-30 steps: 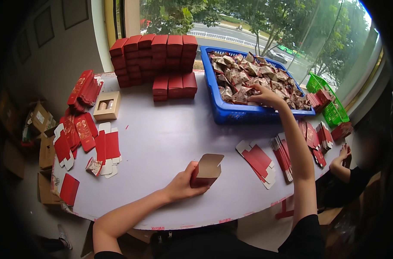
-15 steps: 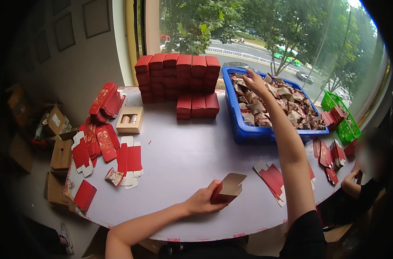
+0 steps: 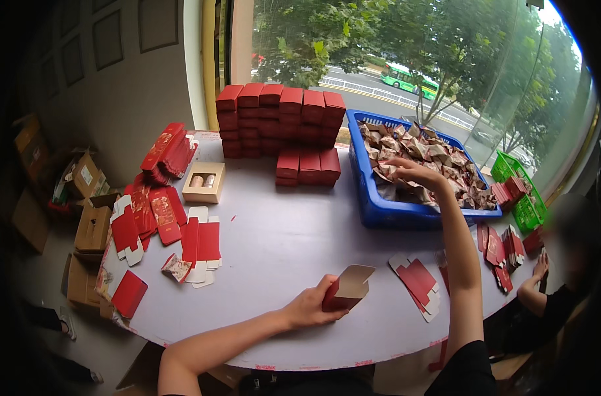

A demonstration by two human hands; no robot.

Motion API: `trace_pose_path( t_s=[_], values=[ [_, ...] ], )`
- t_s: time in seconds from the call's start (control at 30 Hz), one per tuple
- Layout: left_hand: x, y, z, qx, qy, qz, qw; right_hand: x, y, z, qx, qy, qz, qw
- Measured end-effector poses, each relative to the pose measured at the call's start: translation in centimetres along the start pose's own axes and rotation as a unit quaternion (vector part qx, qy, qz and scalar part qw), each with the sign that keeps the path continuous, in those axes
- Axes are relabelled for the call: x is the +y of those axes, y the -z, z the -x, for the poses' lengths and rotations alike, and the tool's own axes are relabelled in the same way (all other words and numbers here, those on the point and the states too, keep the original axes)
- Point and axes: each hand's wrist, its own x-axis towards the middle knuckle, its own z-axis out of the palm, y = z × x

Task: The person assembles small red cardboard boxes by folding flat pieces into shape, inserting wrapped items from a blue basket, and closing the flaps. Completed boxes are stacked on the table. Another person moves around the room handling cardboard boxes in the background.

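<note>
1. Clock directions are centred on the open red carton (image 3: 341,296), with twelve o'clock pointing away from me.
2. My left fingers (image 3: 331,316) are closed around this carton, gripping it from the nine o'clock side above the desk (image 3: 287,244). The grip on the outer wall presumably serves to leave the mouth unobstructed; the mouth is tilted upward toward one o'clock, and a flap stands raised.
3. My right fingers (image 3: 398,162) are bent downward over the patterned packets (image 3: 439,153) at one o'clock. Whether they pinch a packet or merely hover or touch, I cannot tell.
4. The packets lie heaped in the blue basket (image 3: 406,218), whose walls probably keep the loose pile together within arm's reach. They extend beneath my right fingers and onward toward two o'clock of them; the carton lies at seven o'clock of the same fingers, well apart.
5. Flat carton blanks (image 3: 417,285) rest at three o'clock, apparently left unfolded to occupy little height.
6. Closed red boxes (image 3: 277,125) stand in tiers at eleven o'clock, probably stacked to save surface.
7. A single loose packet (image 3: 176,268) lies at nine o'clock, beside flattened cartons (image 3: 201,245).
</note>
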Motion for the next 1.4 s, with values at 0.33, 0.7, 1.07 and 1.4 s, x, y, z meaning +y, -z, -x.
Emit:
trace_pose_path(
  t_s=[0.33,0.7,1.07,1.4],
  values=[
    [-0.5,0.0,-0.1,0.026,0.011,0.030,0.999,0.1,-1.6,2.8,0.296,0.028,0.177,0.938],
    [-1.1,0.5,-0.2,0.086,0.070,0.160,0.981,-9.2,-13.0,9.2,0.188,0.281,-0.237,0.911],
    [0.6,0.9,-0.3,0.139,0.096,0.099,0.981,-9.1,-20.5,7.7,0.213,0.286,-0.025,0.934],
    [-0.2,0.9,-0.3,0.147,0.064,0.065,0.985,-8.0,-21.3,8.1,0.193,0.307,0.362,0.859]
  ],
)
